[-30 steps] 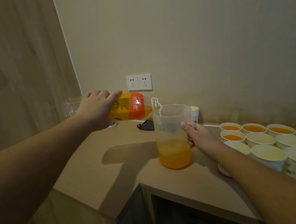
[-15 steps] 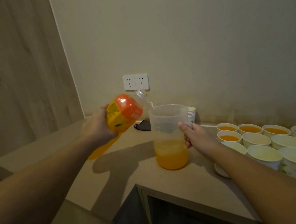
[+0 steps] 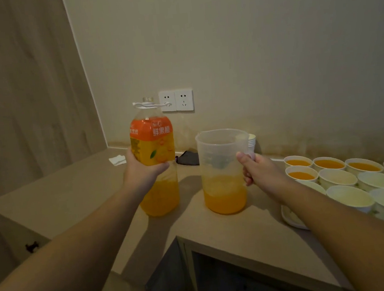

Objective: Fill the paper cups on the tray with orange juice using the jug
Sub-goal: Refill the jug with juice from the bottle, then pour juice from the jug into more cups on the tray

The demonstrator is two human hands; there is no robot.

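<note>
Orange-labelled clear plastic juice bottle (image 3: 155, 163) upright, left hand (image 3: 141, 172) fingers wrapped round its middle. Translucent plastic jug (image 3: 223, 172), part full, stands on beige surface (image 3: 73, 195); right hand (image 3: 257, 171) fingers clamped on handle. White paper cups (image 3: 346, 183) on tray (image 3: 291, 220) at right, several filled.

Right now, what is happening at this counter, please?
A person's left hand holds a large, upright plastic orange juice bottle. The right hand grips the handle of a clear plastic jug, about one third full. On the tray, some white paper cups hold juice; the nearer ones are empty.
</note>
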